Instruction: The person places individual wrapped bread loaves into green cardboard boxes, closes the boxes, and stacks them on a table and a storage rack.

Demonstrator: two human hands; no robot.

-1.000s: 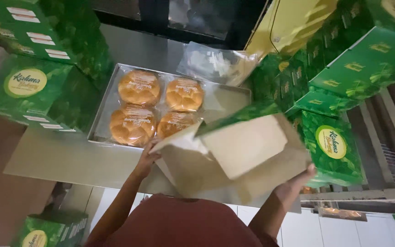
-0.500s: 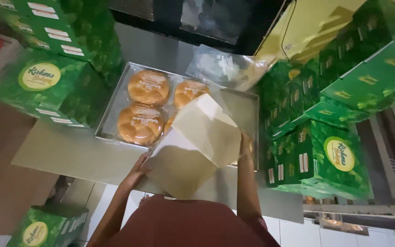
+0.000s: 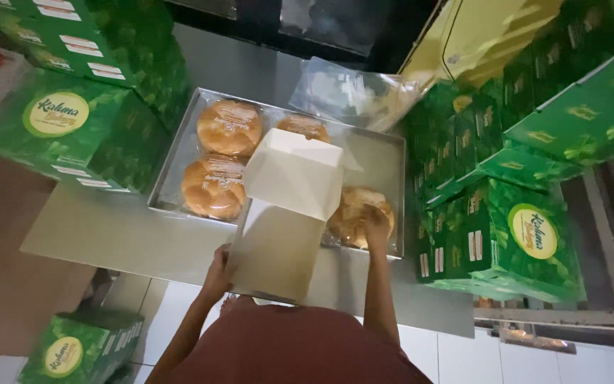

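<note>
An open cardboard box (image 3: pixel 289 213), pale inside, stands on the steel table (image 3: pixel 108 231) over the front edge of a metal tray (image 3: pixel 385 163). My left hand (image 3: pixel 219 270) grips the box's near left side. My right hand (image 3: pixel 376 229) rests on a wrapped round bun (image 3: pixel 353 210) at the tray's front right. Three more wrapped buns lie in the tray: one at the back left (image 3: pixel 229 126), one at the front left (image 3: pixel 213 186), and one at the back (image 3: pixel 303 126) partly hidden by the box flap.
Green printed boxes are stacked at the left (image 3: pixel 72 121) and at the right (image 3: pixel 506 227). Another green box (image 3: pixel 79 348) sits on the floor at lower left. Clear plastic bags (image 3: pixel 349 92) lie behind the tray. Yellow cartons (image 3: pixel 477 35) stand at the back right.
The box has come down from my raised hands onto the table and tray. My right hand has left the box and moved onto the front-right bun. The left hand stays on the box.
</note>
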